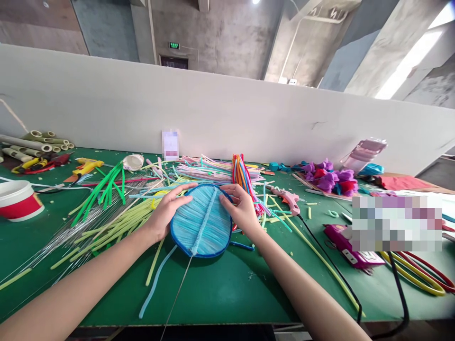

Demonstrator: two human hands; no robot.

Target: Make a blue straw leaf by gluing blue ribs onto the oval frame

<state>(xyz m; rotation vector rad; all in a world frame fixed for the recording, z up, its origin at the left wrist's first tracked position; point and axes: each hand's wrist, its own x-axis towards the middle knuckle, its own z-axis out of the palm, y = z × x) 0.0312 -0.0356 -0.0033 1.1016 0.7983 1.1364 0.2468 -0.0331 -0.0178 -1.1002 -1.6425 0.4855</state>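
Between my hands is a round leaf shape made of light blue pipe cleaners (209,222), with a dark blue rim, a raised fuzzy midrib and a bare wire stem pointing down toward me. My left hand (168,210) grips its upper left edge, thumb on the front face. On the upper right edge, my right hand (240,203) is closed the same way, its fingers partly hidden behind. The leaf is held tilted above the green table. Below it to the left lies a loose light blue pipe cleaner (156,284), and a dark blue piece (242,246) shows at its right.
Yellow-green pipe cleaners (117,229) and thin wires spread at left, near a paper cup (17,201) and yellow glue gun (85,166). At right are a pink glue gun (288,200) with black cord, a magenta power strip (351,246) and purple flowers (329,180). A white partition (220,113) stands behind.
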